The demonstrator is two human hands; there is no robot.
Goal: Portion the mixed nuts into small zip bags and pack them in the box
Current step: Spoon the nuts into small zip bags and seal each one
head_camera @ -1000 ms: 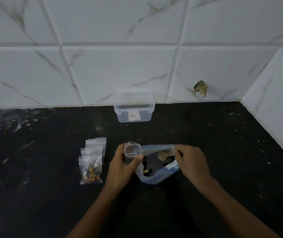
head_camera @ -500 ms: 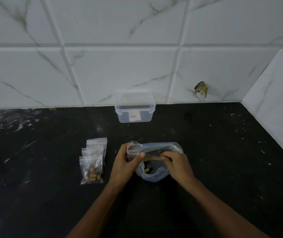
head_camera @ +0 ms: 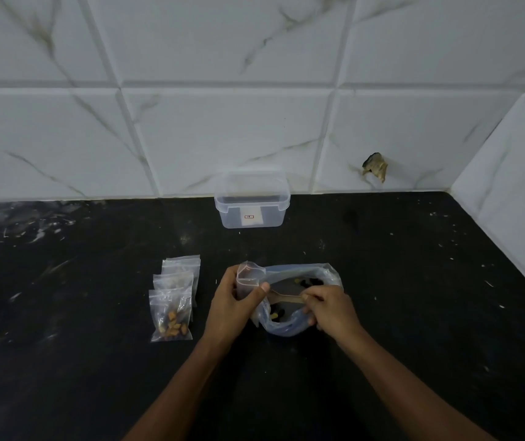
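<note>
The right hand [head_camera: 328,308] has come in closer to the left one than it was a second ago, and the wooden spoon [head_camera: 286,296] now points toward the little bag [head_camera: 250,276]. The left hand [head_camera: 234,302] has stayed put, thumb and fingers pinching the little bag with its mouth up. The right hand's fingers are curled, pinching the spoon handle over the big bag [head_camera: 299,297] of nuts. Filled bags [head_camera: 173,300] lie to the left. The box [head_camera: 251,202] sits by the wall.
</note>
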